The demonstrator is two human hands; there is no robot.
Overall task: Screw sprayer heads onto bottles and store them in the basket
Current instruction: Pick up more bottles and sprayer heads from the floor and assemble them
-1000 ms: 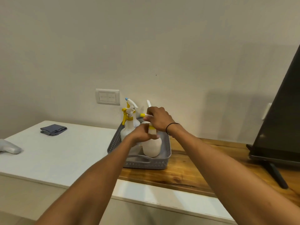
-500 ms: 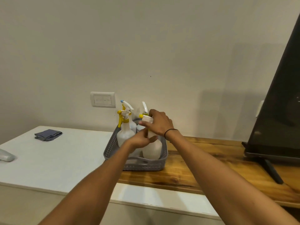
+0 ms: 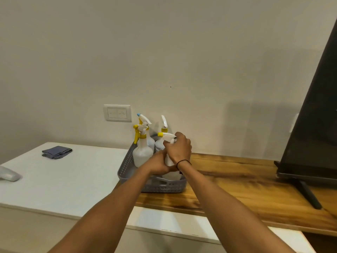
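While left hand (image 3: 160, 164) clasps bottle (image 3: 170, 161) in basket (image 3: 164, 187), right hand (image 3: 179, 148) grips sprayer head (image 3: 166, 136).

A single head-worn view looks forward and slightly down from the person's own height, facing a pale wall (image 3: 164, 52) across a white counter (image 3: 73, 179) and a wooden top (image 3: 237, 179). Both forearms reach in from the near bottom edge toward a grey basket (image 3: 127, 167) at mid-distance, just below centre. The wide lens bends the edges: a dark screen (image 3: 313, 125) leans in at far right, and a folded cloth (image 3: 56, 152) lies at far left. No second view shares the scene.
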